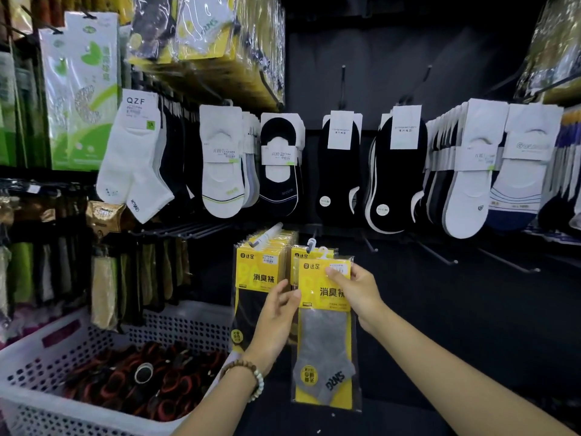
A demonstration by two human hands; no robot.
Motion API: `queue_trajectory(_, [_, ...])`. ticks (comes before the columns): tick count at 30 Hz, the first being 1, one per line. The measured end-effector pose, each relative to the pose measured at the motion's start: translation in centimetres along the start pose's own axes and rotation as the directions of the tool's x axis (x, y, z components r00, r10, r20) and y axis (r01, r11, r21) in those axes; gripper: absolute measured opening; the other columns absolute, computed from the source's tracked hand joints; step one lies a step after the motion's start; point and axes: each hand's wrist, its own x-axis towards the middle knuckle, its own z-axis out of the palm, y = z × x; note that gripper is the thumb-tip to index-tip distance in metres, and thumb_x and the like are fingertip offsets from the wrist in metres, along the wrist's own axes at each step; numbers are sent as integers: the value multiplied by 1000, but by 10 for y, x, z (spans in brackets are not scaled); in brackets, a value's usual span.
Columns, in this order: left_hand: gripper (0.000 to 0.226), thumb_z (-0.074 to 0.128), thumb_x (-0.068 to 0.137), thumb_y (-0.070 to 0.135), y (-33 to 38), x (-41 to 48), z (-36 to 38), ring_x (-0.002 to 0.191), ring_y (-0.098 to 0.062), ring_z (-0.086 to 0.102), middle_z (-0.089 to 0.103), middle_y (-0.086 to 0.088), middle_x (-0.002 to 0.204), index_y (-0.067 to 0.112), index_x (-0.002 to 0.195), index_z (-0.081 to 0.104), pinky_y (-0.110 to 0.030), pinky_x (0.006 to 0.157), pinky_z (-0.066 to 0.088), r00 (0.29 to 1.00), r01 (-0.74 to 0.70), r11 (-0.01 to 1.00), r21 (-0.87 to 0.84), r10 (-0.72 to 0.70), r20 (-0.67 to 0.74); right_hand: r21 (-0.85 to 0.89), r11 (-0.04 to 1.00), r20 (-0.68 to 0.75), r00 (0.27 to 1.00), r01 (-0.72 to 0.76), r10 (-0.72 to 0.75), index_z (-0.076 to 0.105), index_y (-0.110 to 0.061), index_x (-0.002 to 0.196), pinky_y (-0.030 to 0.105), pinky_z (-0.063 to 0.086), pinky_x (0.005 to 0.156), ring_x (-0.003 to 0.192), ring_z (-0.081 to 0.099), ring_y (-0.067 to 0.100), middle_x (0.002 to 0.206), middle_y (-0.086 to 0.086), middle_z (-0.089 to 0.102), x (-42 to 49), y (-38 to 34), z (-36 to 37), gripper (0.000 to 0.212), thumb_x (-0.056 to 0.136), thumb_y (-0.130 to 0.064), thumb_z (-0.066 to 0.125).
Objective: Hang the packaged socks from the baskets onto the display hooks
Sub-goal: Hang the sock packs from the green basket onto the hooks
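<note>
My left hand (276, 309) gripped the sock pack (325, 341) by its edge, right hand (355, 287) pinched its top; I judged keeping it level mattered for hooking

wall: black panel (393, 51) filled the back | left of panel: green-and-white packets (81, 89) hung in rows | below panel: deep shadow, floor unreadable | light: bright in front of panel
</note>
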Motion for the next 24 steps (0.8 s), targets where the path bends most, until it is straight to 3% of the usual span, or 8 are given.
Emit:
queue_trajectory(2, [57, 47, 94, 44, -4, 7, 2, 110, -2, 48, 49, 15, 126, 26, 145, 28, -14, 82, 39, 999, 21, 1000, -11, -22, -24, -20, 999, 0, 1000, 25, -26, 66, -15, 93, 27, 58, 67, 82, 70, 17, 92, 5, 72, 13, 2, 7, 4, 89, -13, 64])
queue_trajectory(4, [59, 45, 94, 45, -5, 17, 3, 113, -1, 42, 45, 12, 131, 25, 147, 27, -20, 94, 33, 999, 36, 999, -3, -36, -40, -26, 999, -1, 999, 44, -44, 64, -15, 90, 22, 57, 60, 76, 68, 12, 87, 2, 70, 24, 6, 14, 4, 89, -12, 64])
queue_trajectory(8, [59, 46, 95, 42, -9, 40, 4, 121, -5, 39, 37, 4, 148, 21, 148, 27, -20, 95, 30, 997, 35, 999, 32, -33, -71, -21, 1000, -31, 1000, 4, -4, 64, -14, 91, 19, 54, 58, 75, 67, 11, 88, 2, 70, 44, 18, 22, 2, 89, -15, 65])
queue_trajectory(13, [62, 47, 95, 43, -32, 54, 10, 135, -13, 33, 31, 3, 152, 22, 148, 25, -25, 101, 32, 998, 11, 994, 109, -4, -66, -28, 996, -115, 990, -84, 80, 65, -7, 100, 14, 48, 59, 78, 64, 9, 93, 4, 70, 48, 43, 16, 23, 85, -24, 70])
queue_trajectory(16, [62, 48, 94, 43, -47, 50, 10, 139, -14, 28, 27, 4, 153, 20, 148, 25, -32, 110, 29, 998, 13, 983, 183, -1, -66, -93, 988, -143, 984, -123, 110, 60, -5, 113, 16, 46, 67, 89, 61, 12, 109, 10, 67, 36, 59, 1, 31, 87, -20, 68])
queue_trajectory(21, [65, 47, 91, 50, -82, 5, 3, 139, -13, 28, 31, 5, 151, 23, 146, 28, -32, 112, 30, 999, -20, 917, 398, 34, -28, -202, 956, -31, 977, -214, 212, 50, -8, 134, 31, 41, 104, 120, 53, 19, 129, 6, 58, -14, 81, -34, 48, 90, -21, 64])
queue_trajectory(24, [67, 46, 89, 57, -112, -43, 4, 137, -9, 28, 34, 10, 148, 26, 145, 30, -24, 109, 27, 999, -36, 854, 519, 41, 1, -296, 918, 58, 954, -265, 295, 54, -12, 130, 32, 41, 105, 118, 55, 15, 125, 2, 59, -61, 104, -54, 43, 90, -22, 64])
